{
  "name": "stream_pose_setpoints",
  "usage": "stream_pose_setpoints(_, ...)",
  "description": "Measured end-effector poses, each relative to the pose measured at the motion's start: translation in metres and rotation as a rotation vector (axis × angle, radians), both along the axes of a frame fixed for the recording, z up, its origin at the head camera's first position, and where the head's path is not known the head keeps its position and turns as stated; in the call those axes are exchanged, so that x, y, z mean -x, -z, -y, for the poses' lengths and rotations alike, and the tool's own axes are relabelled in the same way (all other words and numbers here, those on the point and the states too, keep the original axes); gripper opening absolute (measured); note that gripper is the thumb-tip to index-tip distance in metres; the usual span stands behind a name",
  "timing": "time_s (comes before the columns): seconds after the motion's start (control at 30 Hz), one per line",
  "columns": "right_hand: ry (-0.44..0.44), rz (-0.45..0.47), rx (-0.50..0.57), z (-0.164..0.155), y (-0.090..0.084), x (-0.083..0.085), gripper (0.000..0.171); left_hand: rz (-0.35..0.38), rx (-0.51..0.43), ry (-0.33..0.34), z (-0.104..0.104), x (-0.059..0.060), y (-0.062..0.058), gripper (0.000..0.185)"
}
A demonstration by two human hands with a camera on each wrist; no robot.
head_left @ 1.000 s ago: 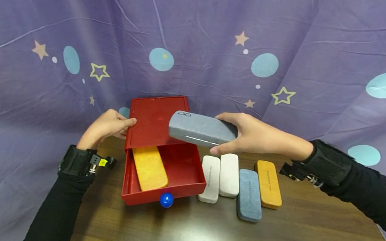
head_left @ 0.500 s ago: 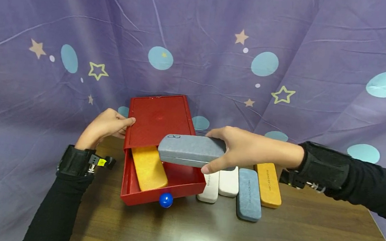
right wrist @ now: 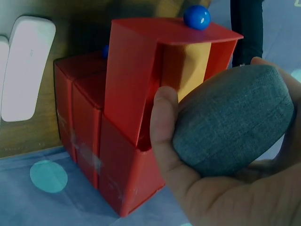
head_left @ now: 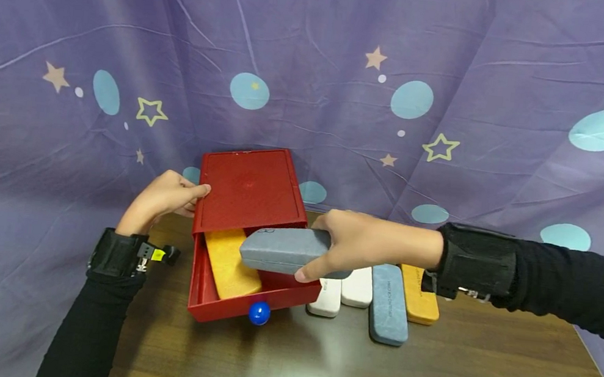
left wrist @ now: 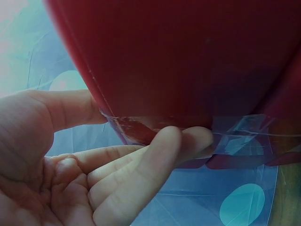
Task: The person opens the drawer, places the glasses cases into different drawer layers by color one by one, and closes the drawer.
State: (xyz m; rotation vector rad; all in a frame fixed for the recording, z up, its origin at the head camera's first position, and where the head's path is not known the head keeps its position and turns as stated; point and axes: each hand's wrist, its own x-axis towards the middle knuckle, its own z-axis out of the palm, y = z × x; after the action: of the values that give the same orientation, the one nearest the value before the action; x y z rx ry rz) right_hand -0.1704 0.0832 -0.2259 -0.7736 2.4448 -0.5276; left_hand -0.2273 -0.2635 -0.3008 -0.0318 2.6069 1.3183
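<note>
My right hand (head_left: 354, 243) grips a grey-blue glasses case (head_left: 286, 249) between thumb and fingers, over the pulled-out red drawer (head_left: 279, 300). The same case (right wrist: 235, 120) fills the palm in the right wrist view. A yellow glasses case (head_left: 233, 264) lies in the drawer's left part; its far end is hidden under the cabinet top. My left hand (head_left: 169, 193) holds the left edge of the red drawer cabinet (head_left: 252, 189). In the left wrist view, thumb and fingers of the left hand (left wrist: 108, 174) pinch the cabinet's corner (left wrist: 136, 125).
Right of the drawer lie two white cases (head_left: 358, 288), a blue case (head_left: 390, 305) and a yellow case (head_left: 420, 296) on the wooden table (head_left: 371, 374). A blue knob (head_left: 259, 313) sticks out from the drawer front. A purple curtain (head_left: 315, 61) hangs close behind the cabinet.
My right hand has lowered the grey-blue glasses case from above the cabinet top to the drawer opening, moving toward me and slightly left. The left hand keeps its hold on the cabinet.
</note>
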Motion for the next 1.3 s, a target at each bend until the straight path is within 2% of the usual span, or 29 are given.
stream_pose_setpoints(0.23,0.064,-0.061,-0.086,0.010,0.003,-0.006,0.047,-0.003,0.010,-0.005,-0.002,0.000,-0.001,0.051)
stream_pose_setpoints(0.43,0.098,-0.092,-0.085,0.016,0.005,-0.010,0.049,-0.010,0.007,-0.001,-0.001,0.000,0.000,0.051)
stream_pose_setpoints(0.6,0.115,-0.131,-0.116,0.021,0.007,-0.012,0.043,-0.012,0.009,0.002,0.000,0.000,0.000,0.051)
stream_pose_setpoints(0.93,0.171,-0.110,-0.139,0.032,0.005,-0.011,0.048,-0.004,0.005,0.003,0.000,0.000,-0.001,0.052)
stream_pose_setpoints(1.13,0.166,-0.149,-0.215,0.036,0.004,-0.011,0.043,-0.004,0.002,0.000,-0.002,-0.001,-0.002,0.051)
stream_pose_setpoints(1.3,0.140,-0.170,-0.235,0.039,0.007,-0.012,0.039,-0.004,0.005,0.001,-0.003,-0.002,-0.002,0.050)
